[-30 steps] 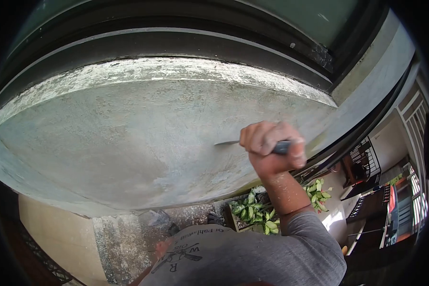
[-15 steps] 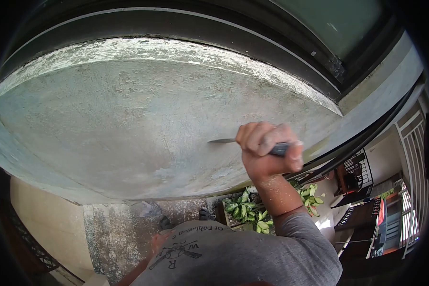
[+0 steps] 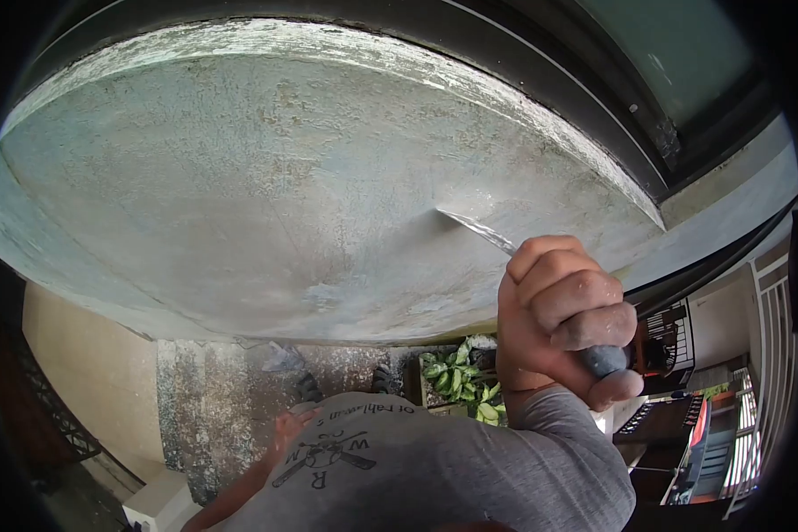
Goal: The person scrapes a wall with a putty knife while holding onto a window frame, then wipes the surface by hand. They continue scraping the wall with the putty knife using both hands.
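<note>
Clenched right grip (image 3: 563, 319) round scraper (image 3: 474, 229) handle | blade tip touching wall (image 3: 239, 177) | left grip (image 3: 285, 427) low by shirt (image 3: 434, 474), can't tell its state | risk: steep angle, blade could skid or gouge

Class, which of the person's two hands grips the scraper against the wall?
The right hand, raised, its fingers closed round the scraper, whose blade meets the grey wall. The left hand hangs low beside the shirt, apart from the tool.
</note>
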Demonstrator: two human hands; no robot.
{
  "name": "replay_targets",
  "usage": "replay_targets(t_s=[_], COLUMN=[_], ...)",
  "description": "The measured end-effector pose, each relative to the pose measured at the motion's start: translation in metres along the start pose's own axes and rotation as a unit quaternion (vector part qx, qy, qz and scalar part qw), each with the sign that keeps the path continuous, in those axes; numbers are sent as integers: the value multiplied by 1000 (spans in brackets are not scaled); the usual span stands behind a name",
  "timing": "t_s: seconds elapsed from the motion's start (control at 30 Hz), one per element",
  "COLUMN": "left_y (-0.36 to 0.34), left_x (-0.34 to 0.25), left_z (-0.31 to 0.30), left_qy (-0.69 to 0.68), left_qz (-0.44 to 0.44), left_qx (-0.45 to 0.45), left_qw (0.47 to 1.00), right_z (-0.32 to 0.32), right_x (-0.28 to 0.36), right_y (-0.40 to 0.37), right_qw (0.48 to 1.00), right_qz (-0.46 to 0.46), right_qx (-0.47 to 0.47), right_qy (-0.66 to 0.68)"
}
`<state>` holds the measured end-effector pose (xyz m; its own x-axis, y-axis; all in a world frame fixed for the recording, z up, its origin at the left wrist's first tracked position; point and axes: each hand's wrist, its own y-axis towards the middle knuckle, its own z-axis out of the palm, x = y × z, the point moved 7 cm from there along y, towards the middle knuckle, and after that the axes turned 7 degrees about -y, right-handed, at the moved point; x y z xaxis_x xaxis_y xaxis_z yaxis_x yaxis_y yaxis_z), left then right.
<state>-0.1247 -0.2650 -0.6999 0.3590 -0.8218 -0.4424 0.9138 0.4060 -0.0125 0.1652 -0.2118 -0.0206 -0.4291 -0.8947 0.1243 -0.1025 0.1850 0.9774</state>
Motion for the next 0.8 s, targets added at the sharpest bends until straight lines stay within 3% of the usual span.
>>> replay_targets(t_s=[0.1,0.13,0.17,0.23,0.27,0.33,0.37,0.43,0.47,0.53,0.6,0.63,0.67,0.77,0.8], left_y=[27,28,29,24,33,42,47,51,54,54,49,47,45,37,35], left_x=[-9,-12,-14,-33,-42,-38,-44,-51,-47,-42,-26,-18,-19,-23,-25], left_z=[8,15,22,42,57,70,80,85,84,79,45,29,25,25,25], left_qy=[-101,-123,-82,-32,-35,-38,-55,-69,-194,-316,-182,-133,-95,-47,-39], left_qz=[51,59,7,-59,-88,-116,-25,63,31,-3,-29,-39,-42,-50,-52], left_qx=[118,140,59,-19,-26,-32,38,108,136,162,44,6,-6,-11,-11], left_qw=[987,981,995,998,995,992,997,990,971,935,982,990,995,998,998], right_z=[26,16,5,-35,-48,-51,-52,-59,-59,-54,-39,-33,-31,-34,-23], right_x=[13,6,0,-25,-22,6,20,46,56,38,-21,-36,-29,21,-16], right_y=[-23,-25,-27,-10,6,43,54,75,81,75,46,36,41,56,39], right_qw=[998,999,997,976,974,992,995,997,997,995,994,967,968,992,994], right_qz=[-30,16,63,197,191,99,71,50,32,46,97,237,228,52,109], right_qx=[42,40,37,-73,-95,-52,-55,-35,-15,-21,-27,-85,-84,-57,-27], right_qy=[-38,-20,-1,52,70,56,34,50,65,90,41,51,54,101,20])
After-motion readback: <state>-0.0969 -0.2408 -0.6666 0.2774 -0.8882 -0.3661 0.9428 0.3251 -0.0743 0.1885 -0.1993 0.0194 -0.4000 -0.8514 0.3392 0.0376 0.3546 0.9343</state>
